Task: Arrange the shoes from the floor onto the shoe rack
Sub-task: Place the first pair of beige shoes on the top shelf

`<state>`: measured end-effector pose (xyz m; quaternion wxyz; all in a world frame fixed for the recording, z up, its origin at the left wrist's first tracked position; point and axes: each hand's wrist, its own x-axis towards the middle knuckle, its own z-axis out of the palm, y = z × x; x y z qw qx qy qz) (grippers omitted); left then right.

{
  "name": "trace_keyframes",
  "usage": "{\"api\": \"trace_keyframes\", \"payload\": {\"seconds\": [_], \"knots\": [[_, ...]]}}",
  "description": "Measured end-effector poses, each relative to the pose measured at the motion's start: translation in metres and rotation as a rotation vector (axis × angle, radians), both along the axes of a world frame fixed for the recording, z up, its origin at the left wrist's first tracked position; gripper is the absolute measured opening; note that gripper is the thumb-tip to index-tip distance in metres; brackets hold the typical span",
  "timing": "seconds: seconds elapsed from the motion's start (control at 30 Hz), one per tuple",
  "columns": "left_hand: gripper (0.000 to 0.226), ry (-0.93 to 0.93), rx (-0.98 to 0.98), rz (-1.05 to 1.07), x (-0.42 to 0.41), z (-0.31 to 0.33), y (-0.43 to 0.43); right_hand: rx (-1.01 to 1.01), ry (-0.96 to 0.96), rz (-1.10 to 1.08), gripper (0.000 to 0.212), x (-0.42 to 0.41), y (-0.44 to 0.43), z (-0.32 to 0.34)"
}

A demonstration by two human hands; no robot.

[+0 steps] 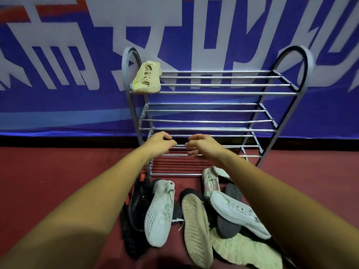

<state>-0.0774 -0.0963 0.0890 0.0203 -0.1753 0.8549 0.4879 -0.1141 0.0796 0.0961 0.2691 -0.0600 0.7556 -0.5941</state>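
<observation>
Hovering before the shoe rack (211,130), both hands (196,145) seemingly half-curled, gripping nothing.

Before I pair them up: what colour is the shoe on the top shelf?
Beige with a yellow-green streak, seen in the head view: shoe.

We saw a shoe rack (213,93) of glossy metal rods, a beige knit-cloth sneaker (147,78) on top, a white woven-mesh sneaker (159,212) and a ridged rubber sole (196,232) on the matt red floor (58,167), before a smooth printed banner (58,105).
</observation>
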Motion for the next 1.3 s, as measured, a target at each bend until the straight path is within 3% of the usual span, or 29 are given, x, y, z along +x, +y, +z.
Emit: {"api": "trace_keyframes", "payload": {"seconds": [0.27, 0.4, 0.7, 0.83, 1.03, 1.3], "knots": [[0.027, -0.220, -0.229, -0.262, 0.014, -0.080, 0.048, 0.229, -0.040, 0.014, 0.020, 0.023, 0.044, -0.079], [0.026, -0.311, -0.185, -0.259, 0.026, -0.127, 0.062, 0.360, -0.083, 0.081, 0.013, 0.030, 0.052, -0.117], [0.028, -0.506, -0.203, -0.319, 0.030, -0.190, 0.063, 0.551, -0.133, 0.190, 0.039, 0.029, 0.052, -0.199], [0.048, -0.600, -0.161, -0.311, 0.025, -0.218, 0.063, 0.624, -0.158, 0.264, 0.052, 0.026, 0.046, -0.228], [0.056, -0.654, -0.147, -0.307, 0.014, -0.240, 0.065, 0.773, -0.085, 0.358, 0.088, 0.026, 0.036, -0.258], [0.054, -0.667, -0.193, -0.233, 0.007, -0.249, 0.070, 0.771, -0.069, 0.294, 0.064, 0.018, 0.027, -0.269]]}}
